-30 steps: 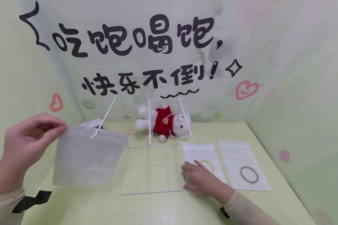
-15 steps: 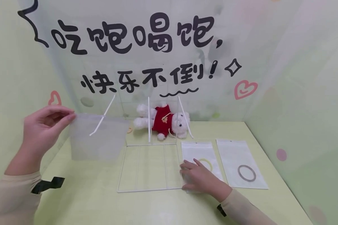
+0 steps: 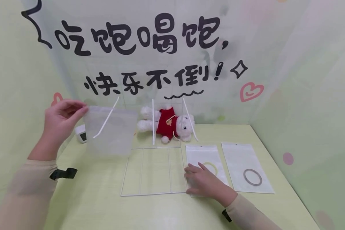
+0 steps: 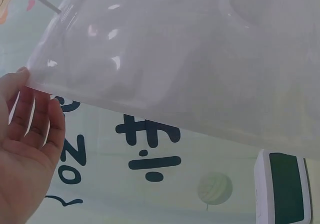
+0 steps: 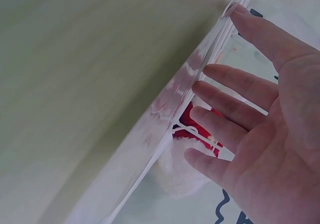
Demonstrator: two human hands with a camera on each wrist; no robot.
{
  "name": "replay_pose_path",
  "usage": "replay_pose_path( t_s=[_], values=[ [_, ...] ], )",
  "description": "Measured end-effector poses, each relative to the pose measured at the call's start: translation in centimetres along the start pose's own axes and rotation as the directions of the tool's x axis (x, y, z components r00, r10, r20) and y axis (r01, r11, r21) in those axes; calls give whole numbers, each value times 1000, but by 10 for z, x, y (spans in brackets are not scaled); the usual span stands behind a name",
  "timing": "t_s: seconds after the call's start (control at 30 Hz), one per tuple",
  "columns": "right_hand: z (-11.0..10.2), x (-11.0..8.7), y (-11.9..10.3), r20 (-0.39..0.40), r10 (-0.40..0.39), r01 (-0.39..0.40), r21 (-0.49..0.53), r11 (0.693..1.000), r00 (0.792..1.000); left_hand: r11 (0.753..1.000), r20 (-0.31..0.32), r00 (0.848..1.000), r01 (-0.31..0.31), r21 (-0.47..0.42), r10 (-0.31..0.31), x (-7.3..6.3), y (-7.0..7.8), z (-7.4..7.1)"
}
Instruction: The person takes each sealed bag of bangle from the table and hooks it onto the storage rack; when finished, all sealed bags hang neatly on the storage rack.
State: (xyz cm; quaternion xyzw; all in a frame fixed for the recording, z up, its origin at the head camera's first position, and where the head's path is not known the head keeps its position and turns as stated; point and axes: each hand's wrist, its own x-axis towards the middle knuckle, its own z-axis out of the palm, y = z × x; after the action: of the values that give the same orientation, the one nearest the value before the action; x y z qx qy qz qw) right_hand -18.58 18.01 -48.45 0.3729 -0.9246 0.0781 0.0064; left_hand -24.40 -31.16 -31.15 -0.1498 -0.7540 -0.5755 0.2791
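Note:
In the head view my left hand (image 3: 61, 123) pinches the upper left corner of a translucent white zip bag (image 3: 112, 134) between thumb and fingers. The bag hangs in the air at the left of a white wire rack (image 3: 146, 194). A slanting prong (image 3: 103, 123) of the rack crosses in front of the bag; whether it passes through the bag's hole I cannot tell. My right hand (image 3: 205, 183) rests at the rack's right base edge, over a flat bag (image 3: 201, 155) with a yellow ring (image 3: 212, 166). In the right wrist view its fingers (image 5: 235, 104) are spread and loosely bent.
Another flat white bag (image 3: 238, 156) with a grey ring (image 3: 252, 177) lies further right on the table (image 3: 149, 214). A white plush toy in a red sweater (image 3: 166, 124) lies behind the rack. A small white device with a dark screen (image 3: 81, 133) stands at the back left.
My left hand has moved right and upward with the bag, away from the prong's tip and further back along it. The right hand stays in place.

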Motion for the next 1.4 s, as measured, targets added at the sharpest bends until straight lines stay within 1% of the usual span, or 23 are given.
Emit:
replay_pose_path(
  t_s=[0.13,0.2,0.33,0.4,0.47,0.57,0.6,0.67,0.7,0.77,0.8,0.87,0.93,0.97,1.0,1.03,1.1,1.17,1.23,1.3,1.33,1.4],
  values=[
    [1,-2,1,-3,8,-8,2,1000,1000,998,14,999,30,63,-31,4,-5,5],
    [1,-4,1,-6,10,-10,7,1000,1000,996,21,999,44,79,-46,5,-7,7],
    [2,-6,1,2,15,-15,18,1000,1000,986,15,999,43,162,-46,1,-11,8],
    [3,-6,1,10,19,-20,19,1000,1000,979,2,999,35,199,-36,-4,-12,7],
    [4,-5,0,15,23,-24,18,1000,1000,973,-27,999,24,229,-19,-13,-14,4],
    [4,-4,0,14,22,-22,15,1000,1000,972,-84,996,40,233,-20,-29,-16,0],
    [4,-3,0,13,18,-18,12,1000,1000,971,-93,995,42,235,-20,-35,-17,-2],
    [3,-3,-1,7,6,-6,9,1000,1000,967,-69,997,39,251,-22,-48,-18,-4],
    [2,-3,-1,6,2,-2,7,1000,1000,963,-38,999,28,269,-18,-53,-18,-5],
    [1,-2,-1,8,1,-1,-1,1000,1000,950,42,999,-10,313,-4,-64,-19,-5],
    [1,-2,-1,9,2,-2,-4,1000,1000,942,83,997,-33,334,5,-69,-20,-3],
    [0,-2,0,14,8,-8,-6,1000,1000,927,164,986,-76,368,15,-79,-23,2],
    [-1,-1,0,21,16,-16,-9,1000,1000,920,253,967,-119,375,22,-88,-28,8],
    [-1,-1,0,24,19,-18,-11,1000,1000,917,299,954,-141,373,25,-92,-31,12],
    [-2,-1,0,24,19,-18,-11,1000,1000,916,350,936,-164,366,28,-96,-35,17],
    [-2,0,0,26,21,-20,-13,1000,999,916,404,914,-192,353,36,-100,-39,21],
    [-2,0,0,24,18,-18,-15,1000,1000,915,500,865,-232,329,39,-108,-48,30],
    [-2,0,0,20,12,-12,-8,1000,1000,908,572,820,-251,335,16,-116,-56,39],
    [-2,0,0,18,7,-7,0,1000,1000,904,623,782,-246,350,-28,-124,-64,46],
    [-1,-1,0,18,4,-5,6,1000,1000,897,656,750,-231,376,-81,-131,-70,52],
    [-1,-1,0,20,4,-4,5,1000,1000,895,667,738,-224,387,-104,-134,-74,54],
    [-1,-1,1,19,5,-5,-1,1000,1000,887,676,725,-219,407,-132,-140,-79,56]
  ],
)
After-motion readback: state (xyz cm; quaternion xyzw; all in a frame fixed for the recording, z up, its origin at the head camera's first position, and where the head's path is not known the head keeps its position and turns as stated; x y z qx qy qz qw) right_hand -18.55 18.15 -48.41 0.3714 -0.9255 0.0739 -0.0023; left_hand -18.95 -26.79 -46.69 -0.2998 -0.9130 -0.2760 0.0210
